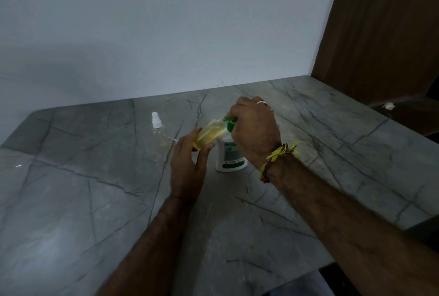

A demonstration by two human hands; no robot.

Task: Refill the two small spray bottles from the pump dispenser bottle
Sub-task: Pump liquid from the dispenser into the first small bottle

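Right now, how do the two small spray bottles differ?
The held spray bottle is tilted in the left hand, its mouth at the green pump; the other spray bottle stands alone on the counter. The held one shows yellow liquid and no cap; the other looks clear and wears its white sprayer. Both are small and transparent.

**Colours and patterns on the counter**

The countertop is grey-green stone with thin dark veins that cross it in straight lines. The small spray bottle between the left fingers is clear, and the liquid inside it is pale yellow. The pump dispenser bottle under the right fingers is white with a green label and a bright green pump head. The second spray bottle, beyond the left fingertips, is transparent with a white cap. A yellow and red thread band is on the right wrist. The wall is plain pale blue-grey, and the panel is dark brown wood.
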